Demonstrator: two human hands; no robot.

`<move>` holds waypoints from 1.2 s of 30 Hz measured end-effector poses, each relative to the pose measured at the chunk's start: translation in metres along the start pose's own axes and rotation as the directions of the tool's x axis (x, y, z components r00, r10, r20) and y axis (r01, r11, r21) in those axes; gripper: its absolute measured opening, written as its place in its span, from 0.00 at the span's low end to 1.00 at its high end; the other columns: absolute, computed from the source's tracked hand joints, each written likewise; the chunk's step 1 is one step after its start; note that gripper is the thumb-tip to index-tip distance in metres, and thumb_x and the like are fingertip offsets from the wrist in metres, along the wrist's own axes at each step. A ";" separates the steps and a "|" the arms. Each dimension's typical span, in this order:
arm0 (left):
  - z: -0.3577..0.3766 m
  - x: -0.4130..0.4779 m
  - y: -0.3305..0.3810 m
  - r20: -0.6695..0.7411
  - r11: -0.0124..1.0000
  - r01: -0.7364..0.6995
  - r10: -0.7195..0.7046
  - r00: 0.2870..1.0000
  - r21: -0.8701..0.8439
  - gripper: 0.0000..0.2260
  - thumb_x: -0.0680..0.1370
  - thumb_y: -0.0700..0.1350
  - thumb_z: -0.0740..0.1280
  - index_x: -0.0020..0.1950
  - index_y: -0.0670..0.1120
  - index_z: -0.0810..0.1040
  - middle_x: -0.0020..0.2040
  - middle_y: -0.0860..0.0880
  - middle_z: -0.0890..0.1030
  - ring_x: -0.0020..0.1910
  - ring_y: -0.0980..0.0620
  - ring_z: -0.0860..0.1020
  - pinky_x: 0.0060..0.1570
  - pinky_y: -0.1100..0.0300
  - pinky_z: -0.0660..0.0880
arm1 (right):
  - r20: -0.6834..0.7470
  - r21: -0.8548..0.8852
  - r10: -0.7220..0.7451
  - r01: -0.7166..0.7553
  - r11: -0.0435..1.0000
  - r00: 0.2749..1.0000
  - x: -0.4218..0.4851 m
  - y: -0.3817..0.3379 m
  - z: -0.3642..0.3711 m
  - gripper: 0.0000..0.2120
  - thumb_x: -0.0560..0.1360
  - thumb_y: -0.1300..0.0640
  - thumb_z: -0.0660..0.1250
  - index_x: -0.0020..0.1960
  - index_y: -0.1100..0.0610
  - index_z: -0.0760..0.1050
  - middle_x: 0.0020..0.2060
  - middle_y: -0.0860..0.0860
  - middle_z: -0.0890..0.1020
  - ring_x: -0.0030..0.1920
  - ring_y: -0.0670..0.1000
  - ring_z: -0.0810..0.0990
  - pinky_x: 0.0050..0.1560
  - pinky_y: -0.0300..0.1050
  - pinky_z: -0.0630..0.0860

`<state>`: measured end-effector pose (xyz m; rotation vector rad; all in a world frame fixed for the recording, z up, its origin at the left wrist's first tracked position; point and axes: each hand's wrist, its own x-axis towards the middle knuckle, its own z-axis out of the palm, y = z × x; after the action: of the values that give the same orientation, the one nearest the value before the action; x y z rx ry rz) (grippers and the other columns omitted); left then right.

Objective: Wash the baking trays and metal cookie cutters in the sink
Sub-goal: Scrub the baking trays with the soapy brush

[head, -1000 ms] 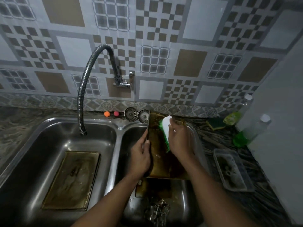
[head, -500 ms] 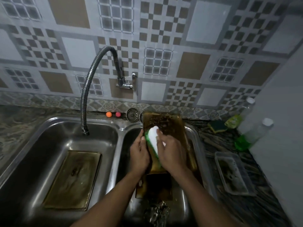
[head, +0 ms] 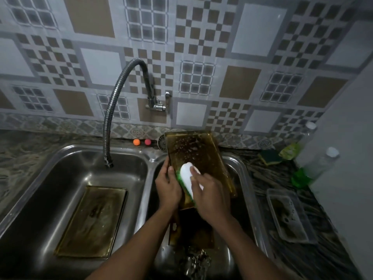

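A greasy golden baking tray (head: 193, 152) leans tilted over the right sink basin (head: 242, 178), its far end raised toward the wall. My left hand (head: 167, 186) grips its left edge. My right hand (head: 210, 195) holds a white-backed scrub brush with green bristles (head: 186, 178) against the tray's lower part. Soap suds speckle the upper tray. A second tray (head: 92, 221) lies flat in the left basin (head: 40, 188). Another dark tray (head: 193, 233) sits beneath my hands, and metal cookie cutters (head: 196, 261) lie at the basin's near end.
A flexible tap hose (head: 113, 110) hangs over the left basin. Two small balls (head: 142, 142) and a drain strainer (head: 161, 140) sit on the back ledge. On the right counter are a sponge (head: 269, 157), two bottles with green liquid (head: 310, 168) and a clear plastic container (head: 288, 217).
The brush has gone from the tray's top edge down to its lower left part. The tray's far end has risen and the view has shifted down.
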<state>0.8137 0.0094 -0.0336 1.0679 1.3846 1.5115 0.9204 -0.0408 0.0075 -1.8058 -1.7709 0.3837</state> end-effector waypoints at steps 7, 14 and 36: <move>-0.006 -0.007 -0.005 0.021 1.000 0.015 -0.015 1.000 -0.008 0.18 0.84 0.39 0.56 0.73 0.45 0.71 0.65 0.53 0.77 0.61 0.71 0.73 0.57 0.75 0.70 | -0.074 0.023 0.031 -0.029 0.999 0.997 0.008 0.039 -0.021 0.18 0.79 0.46 0.60 0.67 0.45 0.74 0.54 0.49 0.84 0.50 0.50 0.82 0.47 0.51 0.80; 0.001 -0.003 -0.002 -0.013 0.984 0.143 -0.145 0.989 -0.102 0.18 0.83 0.39 0.57 0.72 0.50 0.72 0.63 0.56 0.79 0.58 0.68 0.76 0.58 0.66 0.74 | 0.094 0.095 -0.080 0.072 0.993 0.992 -0.002 0.007 -0.011 0.18 0.79 0.44 0.59 0.68 0.40 0.71 0.56 0.45 0.82 0.53 0.44 0.80 0.51 0.44 0.78; -0.013 -0.019 0.001 0.087 0.994 0.088 -0.093 0.992 0.062 0.18 0.84 0.40 0.57 0.75 0.47 0.68 0.66 0.55 0.74 0.56 0.77 0.72 0.53 0.79 0.70 | -0.165 -0.034 0.214 -0.223 0.974 0.963 0.032 0.058 -0.023 0.16 0.80 0.49 0.60 0.66 0.47 0.75 0.58 0.49 0.82 0.55 0.51 0.79 0.50 0.46 0.77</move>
<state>0.8073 -0.0126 -0.0344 1.0805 1.4022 1.3493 0.9832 -0.0119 -0.0014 -2.0174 -1.4897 0.2705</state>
